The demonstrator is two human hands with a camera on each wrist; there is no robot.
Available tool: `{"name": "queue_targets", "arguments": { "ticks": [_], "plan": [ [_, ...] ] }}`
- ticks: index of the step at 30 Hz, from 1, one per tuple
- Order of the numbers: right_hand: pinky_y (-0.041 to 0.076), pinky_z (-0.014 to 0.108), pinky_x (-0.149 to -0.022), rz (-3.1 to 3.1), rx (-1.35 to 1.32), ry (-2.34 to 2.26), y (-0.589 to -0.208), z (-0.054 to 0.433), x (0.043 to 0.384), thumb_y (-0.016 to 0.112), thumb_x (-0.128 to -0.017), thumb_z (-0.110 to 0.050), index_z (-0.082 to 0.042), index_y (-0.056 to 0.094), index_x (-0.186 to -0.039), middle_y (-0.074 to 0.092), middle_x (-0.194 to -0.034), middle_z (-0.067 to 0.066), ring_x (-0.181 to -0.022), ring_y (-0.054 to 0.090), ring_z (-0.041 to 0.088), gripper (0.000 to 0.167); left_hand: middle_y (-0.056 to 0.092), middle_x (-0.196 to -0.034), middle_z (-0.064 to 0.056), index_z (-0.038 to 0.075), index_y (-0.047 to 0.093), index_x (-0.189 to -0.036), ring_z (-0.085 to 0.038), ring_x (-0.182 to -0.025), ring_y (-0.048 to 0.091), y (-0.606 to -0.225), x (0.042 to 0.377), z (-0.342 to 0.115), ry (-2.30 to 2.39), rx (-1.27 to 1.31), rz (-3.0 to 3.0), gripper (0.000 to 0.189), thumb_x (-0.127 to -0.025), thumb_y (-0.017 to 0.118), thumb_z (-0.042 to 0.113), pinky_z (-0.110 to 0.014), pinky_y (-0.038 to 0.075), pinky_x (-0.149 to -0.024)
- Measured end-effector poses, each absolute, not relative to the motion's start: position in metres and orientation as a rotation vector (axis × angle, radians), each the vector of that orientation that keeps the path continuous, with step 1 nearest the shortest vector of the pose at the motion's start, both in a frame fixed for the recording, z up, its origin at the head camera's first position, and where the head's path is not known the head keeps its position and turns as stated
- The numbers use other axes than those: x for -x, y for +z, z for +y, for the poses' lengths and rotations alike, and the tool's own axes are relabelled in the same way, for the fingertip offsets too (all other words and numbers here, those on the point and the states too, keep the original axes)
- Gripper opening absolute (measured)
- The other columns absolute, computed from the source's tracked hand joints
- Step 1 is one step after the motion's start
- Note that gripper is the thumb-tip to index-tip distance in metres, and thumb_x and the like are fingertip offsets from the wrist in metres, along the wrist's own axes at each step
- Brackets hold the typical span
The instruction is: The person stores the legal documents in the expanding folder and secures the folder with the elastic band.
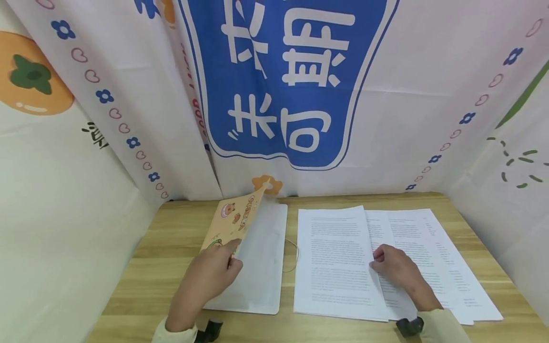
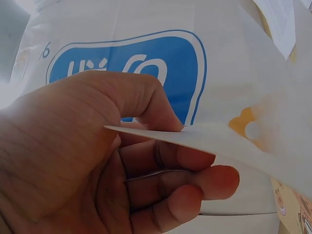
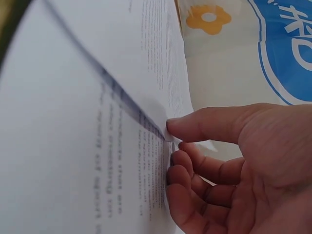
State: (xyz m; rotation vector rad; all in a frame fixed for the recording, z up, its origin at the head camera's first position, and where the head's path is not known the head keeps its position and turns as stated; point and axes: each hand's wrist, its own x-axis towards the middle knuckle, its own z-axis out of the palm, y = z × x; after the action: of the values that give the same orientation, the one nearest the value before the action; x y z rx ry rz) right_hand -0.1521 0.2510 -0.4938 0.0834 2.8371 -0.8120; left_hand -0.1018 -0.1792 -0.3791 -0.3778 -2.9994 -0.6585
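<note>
Head view: my left hand pinches the edge of a folder's tan cartoon cover, raised at a slant over the folder's white inside. My right hand pinches the right edge of the top printed sheet, which overlaps more sheets right of the folder on the wooden table.

Left wrist view: cover edge between thumb and fingers, fingers loosely bent.

Right wrist view: thumb on the sheet's edge, fingers curled, nearly closed.

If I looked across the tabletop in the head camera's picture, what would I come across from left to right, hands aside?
Orange cover → white panel → thin cord → left papers → right papers.
</note>
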Motion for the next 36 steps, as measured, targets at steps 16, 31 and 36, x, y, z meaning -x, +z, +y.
{"name": "queue_targets", "arguments": {
  "ticks": [16, 31, 36],
  "plan": [
    [0.050, 0.038, -0.069, 2.810, -0.101, -0.944, -0.490, 0.251, 0.152, 0.073, -0.091, -0.007, 0.001, 0.065, -0.110, 0.066, -0.092, 0.008, -0.077, 0.061, 0.019, 0.022, 0.042, -0.055, 0.011, -0.004, 0.065, -0.133, -0.004, -0.045, 0.035, -0.377, 0.100, -0.186, -0.687, 0.395, -2.992, 0.047, -0.087, 0.060, 0.001, -0.023, 0.029, -0.043],
    [0.060, 0.034, -0.069, 2.535, -0.092, -1.346, -0.494, 0.265, 0.149, 0.066, -0.098, -0.006, 0.009, 0.056, -0.138, 0.062, -0.111, 0.014, -0.085, 0.065, 0.021, 0.044, 0.044, -0.055, 0.010, -0.003, 0.064, -0.135, -0.006, -0.045, 0.037, -0.377, 0.102, -0.183, -0.692, 0.383, -3.019, 0.048, -0.088, 0.061, 0.004, -0.024, 0.029, -0.043],
    [0.060, 0.035, -0.070, 2.465, -0.084, -1.447, -0.492, 0.270, 0.145, 0.066, -0.097, -0.004, 0.009, 0.053, -0.141, 0.065, -0.114, 0.017, -0.086, 0.066, 0.023, 0.048, 0.044, -0.055, 0.010, -0.003, 0.063, -0.136, -0.005, -0.045, 0.036, -0.376, 0.104, -0.182, -0.691, 0.391, -3.024, 0.048, -0.088, 0.061, 0.005, -0.024, 0.029, -0.043]
  ]
}}
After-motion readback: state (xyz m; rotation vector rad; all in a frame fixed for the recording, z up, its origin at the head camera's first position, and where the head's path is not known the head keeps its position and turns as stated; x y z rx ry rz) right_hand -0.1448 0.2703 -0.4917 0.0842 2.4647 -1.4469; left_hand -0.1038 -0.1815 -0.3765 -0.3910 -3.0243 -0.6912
